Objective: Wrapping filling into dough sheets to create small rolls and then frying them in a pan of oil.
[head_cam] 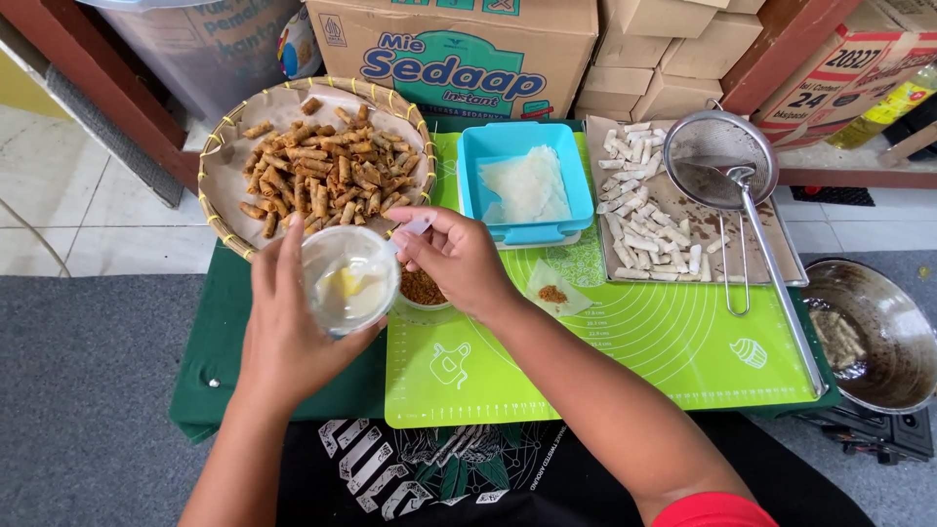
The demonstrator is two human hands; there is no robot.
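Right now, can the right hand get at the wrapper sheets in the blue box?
Probably yes. The right hand is beside the blue box, which is open on top, with nothing lying between them or over the wrapper sheets.

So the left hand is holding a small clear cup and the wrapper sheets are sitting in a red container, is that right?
Not quite. The container holding the wrapper sheets is blue, not red, as the head view shows. The left hand is indeed holding a small clear cup.

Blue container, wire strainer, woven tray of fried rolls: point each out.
Blue container [476, 156]: head view, on its left wall.
Wire strainer [720, 156]: head view, on its mesh bowl.
Woven tray [217, 156]: head view, on its left rim.
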